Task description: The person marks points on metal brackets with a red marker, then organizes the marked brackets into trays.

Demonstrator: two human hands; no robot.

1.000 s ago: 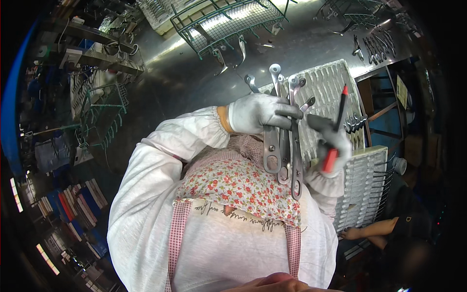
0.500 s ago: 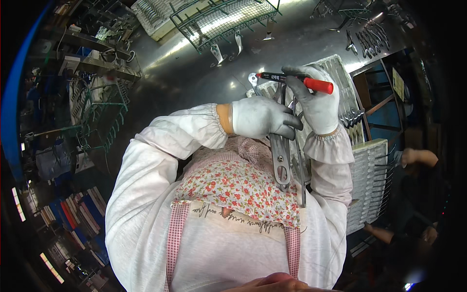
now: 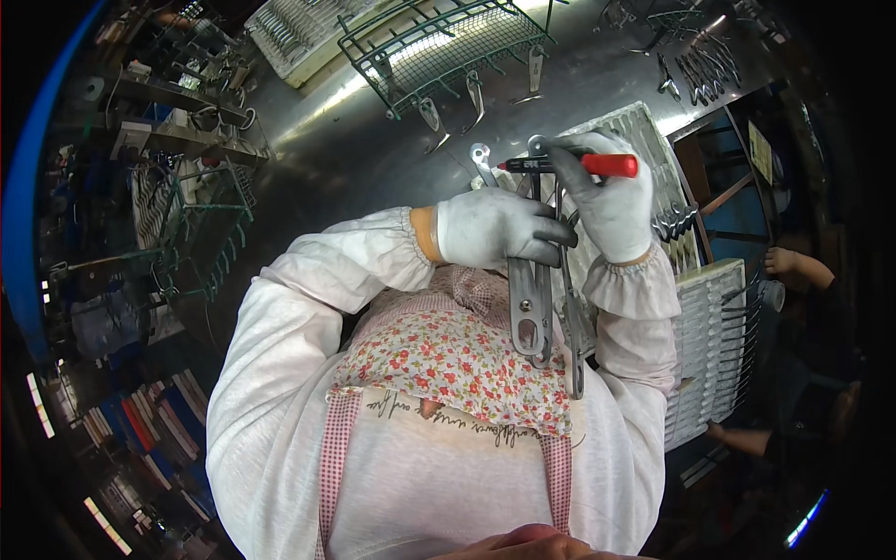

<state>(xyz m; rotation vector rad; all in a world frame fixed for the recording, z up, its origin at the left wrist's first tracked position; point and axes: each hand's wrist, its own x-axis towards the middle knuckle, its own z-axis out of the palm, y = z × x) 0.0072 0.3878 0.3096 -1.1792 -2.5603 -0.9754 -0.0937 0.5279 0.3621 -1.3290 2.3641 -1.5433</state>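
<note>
Steel tabletop (image 3: 373,140) stretches ahead. Before my apron (image 3: 448,364), my left hand (image 3: 481,227) clutches several metal parts (image 3: 524,294); my right hand (image 3: 611,196) grips a marker (image 3: 609,165) crosswise near their far ends. I'm apparently marking; the next stroke wants both steady. A second ago, the marker stood nearly upright, off to the right.

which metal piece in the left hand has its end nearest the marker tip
The metal piece leftmost at the top: its rounded end sits beside the marker tip, while the others' visible upper ends lie farther right.
</note>
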